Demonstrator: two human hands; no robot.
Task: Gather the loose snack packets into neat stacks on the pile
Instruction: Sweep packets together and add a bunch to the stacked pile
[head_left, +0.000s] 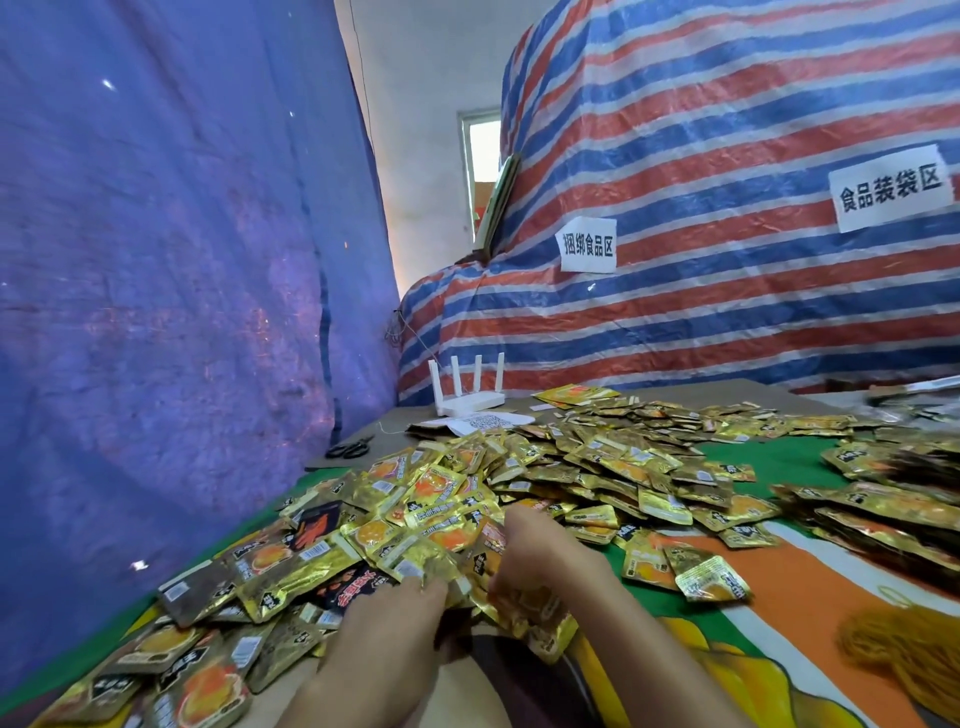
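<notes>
Hiding fingertips of left hand (387, 621), right hand (540, 556): snack packets (457, 540); grip unclear.

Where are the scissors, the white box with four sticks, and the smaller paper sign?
scissors (349, 448), head view, its dark middle.
white box (471, 406), head view, flat base under the sticks.
smaller paper sign (587, 244), head view, middle of the paper.

Packets (447, 540): gold foil sachets with orange pictures and black labels, some face up, some face down.
Pile (571, 467): lay broad, loose and overlapping.
Strays (714, 577): a few lay just right of it.
Stacks (883, 519): overlapping rows lay far right.
</notes>
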